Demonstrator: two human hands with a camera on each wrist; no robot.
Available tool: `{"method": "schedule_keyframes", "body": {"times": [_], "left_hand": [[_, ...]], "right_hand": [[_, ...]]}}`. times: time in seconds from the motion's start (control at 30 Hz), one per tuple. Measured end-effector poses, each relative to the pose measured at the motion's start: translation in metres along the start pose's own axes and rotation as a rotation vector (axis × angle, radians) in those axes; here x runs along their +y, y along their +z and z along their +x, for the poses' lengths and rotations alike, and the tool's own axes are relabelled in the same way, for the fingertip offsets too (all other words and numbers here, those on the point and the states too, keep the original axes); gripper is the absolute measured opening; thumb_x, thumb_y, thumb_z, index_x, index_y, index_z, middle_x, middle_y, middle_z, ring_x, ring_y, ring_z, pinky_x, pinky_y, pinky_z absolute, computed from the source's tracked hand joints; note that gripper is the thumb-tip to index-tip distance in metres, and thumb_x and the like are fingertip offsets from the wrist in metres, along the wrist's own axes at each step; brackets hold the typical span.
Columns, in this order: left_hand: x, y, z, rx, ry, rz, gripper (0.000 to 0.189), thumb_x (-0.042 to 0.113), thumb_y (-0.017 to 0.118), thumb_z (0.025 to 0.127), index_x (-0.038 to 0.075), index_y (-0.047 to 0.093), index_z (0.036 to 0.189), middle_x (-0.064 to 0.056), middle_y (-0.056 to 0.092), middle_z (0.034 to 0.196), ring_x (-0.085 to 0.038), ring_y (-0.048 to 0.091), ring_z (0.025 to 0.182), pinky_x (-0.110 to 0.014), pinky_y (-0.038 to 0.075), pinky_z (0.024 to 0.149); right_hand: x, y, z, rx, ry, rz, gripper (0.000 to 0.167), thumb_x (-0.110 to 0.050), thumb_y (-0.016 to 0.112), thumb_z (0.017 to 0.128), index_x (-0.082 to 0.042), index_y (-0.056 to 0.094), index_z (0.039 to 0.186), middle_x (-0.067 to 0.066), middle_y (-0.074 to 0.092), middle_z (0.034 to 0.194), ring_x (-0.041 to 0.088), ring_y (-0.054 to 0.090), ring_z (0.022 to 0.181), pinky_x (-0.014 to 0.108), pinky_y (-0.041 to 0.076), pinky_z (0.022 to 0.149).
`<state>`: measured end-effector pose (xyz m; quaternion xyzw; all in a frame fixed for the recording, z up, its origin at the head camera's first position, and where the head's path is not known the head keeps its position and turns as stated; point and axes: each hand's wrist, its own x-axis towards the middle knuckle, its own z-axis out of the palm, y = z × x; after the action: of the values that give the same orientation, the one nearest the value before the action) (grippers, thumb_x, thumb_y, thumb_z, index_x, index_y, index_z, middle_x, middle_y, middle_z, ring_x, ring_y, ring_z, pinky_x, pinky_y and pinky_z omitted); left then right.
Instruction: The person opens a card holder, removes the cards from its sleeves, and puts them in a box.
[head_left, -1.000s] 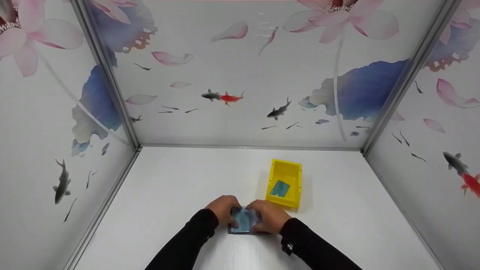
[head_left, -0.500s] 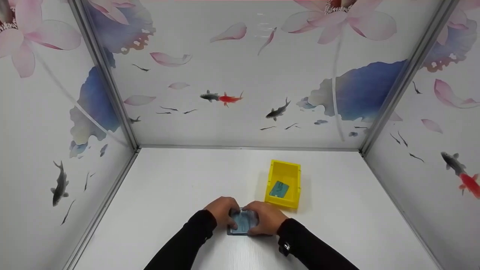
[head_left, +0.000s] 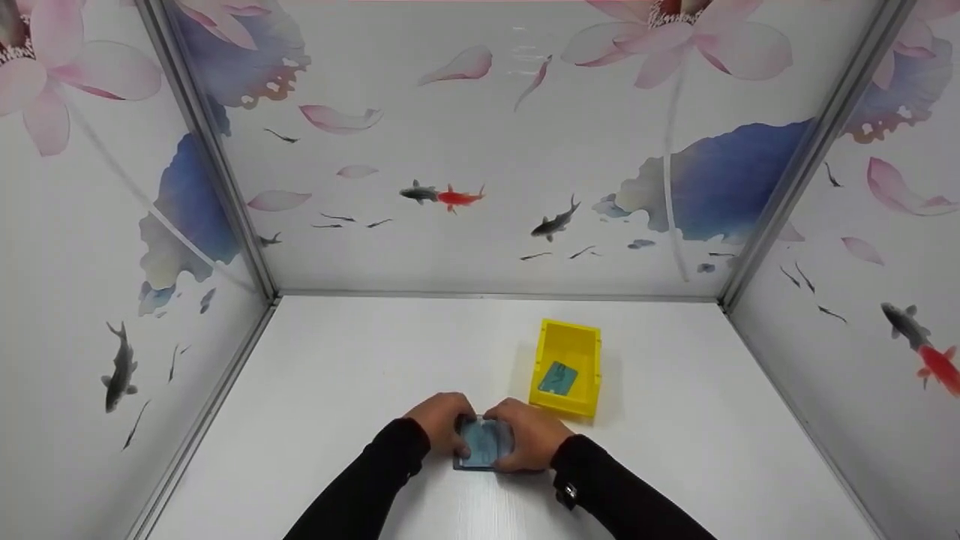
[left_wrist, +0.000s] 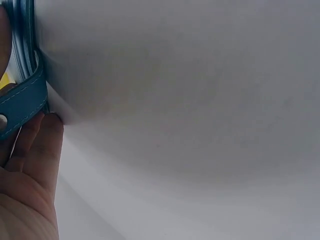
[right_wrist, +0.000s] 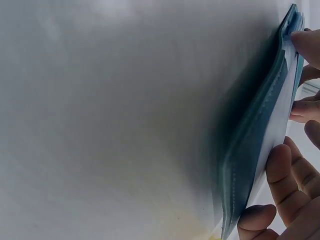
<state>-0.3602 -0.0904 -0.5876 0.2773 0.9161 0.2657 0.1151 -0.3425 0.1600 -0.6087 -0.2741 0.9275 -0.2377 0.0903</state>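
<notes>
A teal card holder (head_left: 481,442) with stitched edges and clear sleeves lies opened out on the white table in front of the person. At its left side the left hand (head_left: 441,424) grips the edge, thumb on top. In the left wrist view a snap strap (left_wrist: 25,102) sticks out past the fingers of that hand. The right hand (head_left: 531,433) holds the sleeves from the right, thumb near the lower edge. In the right wrist view the cover (right_wrist: 250,145) slants up from the table, with fingertips at the sleeve edge. The hands partly hide the card holder in the head view.
A yellow bin (head_left: 589,367) stands just behind the right hand. Inside it lies a teal card (head_left: 558,379). White panels (head_left: 480,247) printed with fish and lotus flowers enclose the table (head_left: 360,352) at the back and both sides.
The right hand has shifted slightly left over the sleeves, covering more of them. The left hand keeps its grip, and the bin and the card in it stay put.
</notes>
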Motion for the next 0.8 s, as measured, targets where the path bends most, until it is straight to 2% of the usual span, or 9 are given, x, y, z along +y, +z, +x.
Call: {"method": "schedule_keyframes", "body": {"times": [0.2,0.4,0.6,0.8], "left_hand": [[0.004,-0.001,-0.002,-0.002,-0.018,0.025,0.056,0.014,0.107,0.077,0.003,0.081,0.126,-0.007,0.080,0.121,-0.021,0.073,0.106,-0.038,0.061,0.098],[0.008,0.000,0.000,-0.027,-0.054,0.058,0.055,0.016,0.107,0.078,0.004,0.080,0.124,-0.004,0.077,0.115,-0.013,0.065,0.098,-0.036,0.060,0.096],[0.009,0.001,0.002,-0.032,-0.094,0.075,0.055,0.018,0.108,0.078,0.006,0.081,0.125,-0.003,0.077,0.113,-0.013,0.063,0.097,-0.040,0.061,0.098],[0.011,0.002,0.001,-0.015,-0.080,0.078,0.054,0.017,0.108,0.077,0.006,0.082,0.124,-0.003,0.077,0.113,-0.014,0.063,0.096,-0.040,0.061,0.097]], "right_hand": [[-0.001,-0.001,-0.001,-0.004,-0.004,-0.067,0.073,-0.047,0.100,0.080,-0.025,0.073,0.143,-0.006,0.070,0.132,0.007,0.063,0.104,0.030,0.059,0.102],[0.003,-0.008,-0.012,-0.018,0.015,-0.057,0.064,-0.045,0.099,0.080,-0.022,0.078,0.136,-0.005,0.066,0.133,0.008,0.061,0.104,0.028,0.057,0.096],[0.005,-0.025,-0.029,-0.021,0.089,-0.071,0.060,-0.044,0.098,0.081,-0.025,0.080,0.135,-0.004,0.061,0.142,0.014,0.060,0.116,0.037,0.058,0.108],[0.014,-0.055,-0.045,0.083,0.088,-0.126,0.056,-0.034,0.098,0.082,-0.017,0.081,0.132,0.003,0.062,0.142,0.019,0.064,0.119,0.042,0.061,0.110]]}}
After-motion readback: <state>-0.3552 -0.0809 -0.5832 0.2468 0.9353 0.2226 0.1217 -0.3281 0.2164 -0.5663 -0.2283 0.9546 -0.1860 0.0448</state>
